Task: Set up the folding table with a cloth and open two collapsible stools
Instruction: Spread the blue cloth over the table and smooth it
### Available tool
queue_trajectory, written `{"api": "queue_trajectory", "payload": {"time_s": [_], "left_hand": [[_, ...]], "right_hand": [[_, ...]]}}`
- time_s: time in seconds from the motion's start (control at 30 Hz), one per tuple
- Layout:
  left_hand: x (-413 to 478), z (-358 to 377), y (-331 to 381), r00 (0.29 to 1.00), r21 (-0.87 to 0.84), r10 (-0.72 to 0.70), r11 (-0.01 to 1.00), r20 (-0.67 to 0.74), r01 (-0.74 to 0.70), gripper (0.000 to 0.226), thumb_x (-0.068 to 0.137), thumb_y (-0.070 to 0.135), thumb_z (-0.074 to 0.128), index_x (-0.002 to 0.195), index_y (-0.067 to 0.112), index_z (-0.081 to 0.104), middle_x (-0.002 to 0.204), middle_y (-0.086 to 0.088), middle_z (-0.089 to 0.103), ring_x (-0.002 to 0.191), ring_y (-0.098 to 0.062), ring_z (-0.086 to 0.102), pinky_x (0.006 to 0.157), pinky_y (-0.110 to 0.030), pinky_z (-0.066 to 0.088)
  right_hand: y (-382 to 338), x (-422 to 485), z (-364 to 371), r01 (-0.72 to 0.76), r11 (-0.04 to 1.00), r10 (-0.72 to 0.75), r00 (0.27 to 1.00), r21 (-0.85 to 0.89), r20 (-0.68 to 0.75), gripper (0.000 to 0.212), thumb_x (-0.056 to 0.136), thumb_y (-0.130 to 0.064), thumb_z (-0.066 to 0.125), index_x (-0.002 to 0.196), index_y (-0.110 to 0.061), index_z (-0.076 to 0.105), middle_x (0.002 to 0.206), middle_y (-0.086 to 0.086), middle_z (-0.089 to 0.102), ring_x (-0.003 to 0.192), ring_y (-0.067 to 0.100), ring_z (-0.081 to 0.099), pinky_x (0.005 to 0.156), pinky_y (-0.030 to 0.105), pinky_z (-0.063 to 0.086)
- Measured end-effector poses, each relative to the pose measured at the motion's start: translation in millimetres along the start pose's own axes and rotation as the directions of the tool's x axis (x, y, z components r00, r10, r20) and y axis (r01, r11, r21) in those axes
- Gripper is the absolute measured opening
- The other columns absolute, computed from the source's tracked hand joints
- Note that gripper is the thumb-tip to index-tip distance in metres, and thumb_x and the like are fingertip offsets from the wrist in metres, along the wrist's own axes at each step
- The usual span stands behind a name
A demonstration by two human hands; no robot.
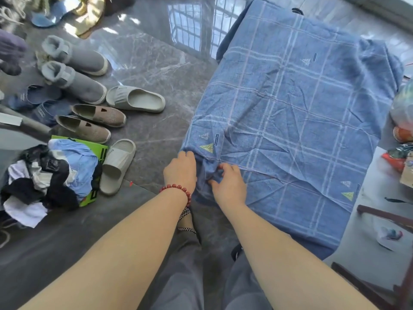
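Observation:
A blue checked cloth with small triangle motifs lies spread over the folding table, which it hides completely. It is creased near the front and hangs over the edges. My left hand, with a red bead bracelet on the wrist, grips the cloth's near left corner where it drapes down. Just to the right, my right hand pinches a bunched fold of the same corner. No stools are in view.
Several shoes and slippers lie on the glossy grey floor at the left. A heap of clothes sits on a green box at lower left. A second table with clutter and dark wooden furniture stand at right.

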State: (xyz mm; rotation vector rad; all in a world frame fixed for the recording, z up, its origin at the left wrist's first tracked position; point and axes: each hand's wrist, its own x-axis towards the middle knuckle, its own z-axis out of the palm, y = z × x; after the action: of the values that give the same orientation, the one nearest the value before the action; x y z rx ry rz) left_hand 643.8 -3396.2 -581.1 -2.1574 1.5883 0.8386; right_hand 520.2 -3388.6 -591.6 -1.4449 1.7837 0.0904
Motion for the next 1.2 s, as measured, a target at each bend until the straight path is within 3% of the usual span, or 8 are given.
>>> {"api": "queue_trajectory", "payload": {"time_s": [0.2, 0.43, 0.67, 0.8, 0.93, 1.2], "left_hand": [[1, 4, -7, 0.996, -0.033, 0.087, 0.996, 0.015, -0.087, 0.018, 0.093, 0.013, 0.046, 0.107, 0.011, 0.057, 0.112, -0.01, 0.057, 0.103, -0.03, 0.056, 0.077, -0.039, 0.045], [-1, 6, -3, 0.992, 0.05, 0.112, 0.992, 0.056, -0.115, 0.021, 0.093, 0.006, 0.043, 0.105, 0.008, 0.06, 0.11, -0.011, 0.06, 0.101, -0.029, 0.059, 0.072, -0.033, 0.042], [-10, 2, -22, 0.992, 0.152, 0.026, 0.987, 0.123, -0.045, 0.027, 0.088, 0.001, 0.051, 0.114, 0.006, 0.059, 0.117, -0.011, 0.057, 0.109, -0.029, 0.057, 0.083, -0.036, 0.048], [-14, 0, -35, 0.99, 0.153, -0.002, 0.988, 0.139, -0.02, 0.023, 0.091, 0.008, 0.052, 0.112, 0.009, 0.06, 0.116, -0.01, 0.056, 0.108, -0.03, 0.058, 0.083, -0.038, 0.048], [-17, -4, -25, 0.99, 0.104, 0.066, 0.991, 0.127, -0.079, 0.022, 0.092, 0.013, 0.052, 0.114, 0.013, 0.056, 0.117, -0.008, 0.053, 0.108, -0.028, 0.055, 0.081, -0.037, 0.047], [-19, -12, 35, 0.978, 0.034, 0.199, 0.979, 0.059, -0.201, 0.026, 0.094, 0.014, 0.052, 0.119, 0.015, 0.046, 0.119, -0.007, 0.053, 0.107, -0.028, 0.055, 0.08, -0.038, 0.046]], "right_hand": [[-3, 3, 0, 0.016, 0.998, -0.015, 1.0, -0.059, 0.001, 0.018, 0.09, -0.026, 0.06, 0.105, -0.017, 0.061, 0.11, 0.003, 0.048, 0.097, 0.024, 0.054, 0.074, 0.032, 0.042], [-2, 7, -5, -0.02, 0.997, 0.022, 0.999, -0.079, 0.034, 0.014, 0.093, -0.029, 0.056, 0.095, -0.016, 0.064, 0.105, 0.001, 0.047, 0.091, 0.02, 0.053, 0.069, 0.03, 0.038], [11, -3, -15, -0.073, 0.994, 0.077, 0.996, -0.076, 0.051, 0.014, 0.091, -0.031, 0.059, 0.082, -0.021, 0.06, 0.103, -0.001, 0.049, 0.081, 0.015, 0.049, 0.07, 0.03, 0.041], [15, -6, -19, -0.087, 0.994, 0.091, 0.994, -0.061, 0.066, 0.011, 0.089, -0.031, 0.062, 0.086, -0.021, 0.064, 0.108, 0.0, 0.052, 0.092, 0.018, 0.055, 0.078, 0.033, 0.047], [17, -10, -21, -0.087, 0.996, 0.087, 0.995, 0.002, 0.045, 0.017, 0.09, -0.03, 0.062, 0.104, -0.02, 0.062, 0.116, -0.001, 0.054, 0.104, 0.018, 0.056, 0.085, 0.033, 0.047], [43, -15, -49, -0.096, 0.992, 0.098, 0.995, 0.081, -0.019, 0.018, 0.09, -0.026, 0.061, 0.106, -0.018, 0.062, 0.114, 0.003, 0.054, 0.102, 0.019, 0.055, 0.083, 0.029, 0.042]]}}
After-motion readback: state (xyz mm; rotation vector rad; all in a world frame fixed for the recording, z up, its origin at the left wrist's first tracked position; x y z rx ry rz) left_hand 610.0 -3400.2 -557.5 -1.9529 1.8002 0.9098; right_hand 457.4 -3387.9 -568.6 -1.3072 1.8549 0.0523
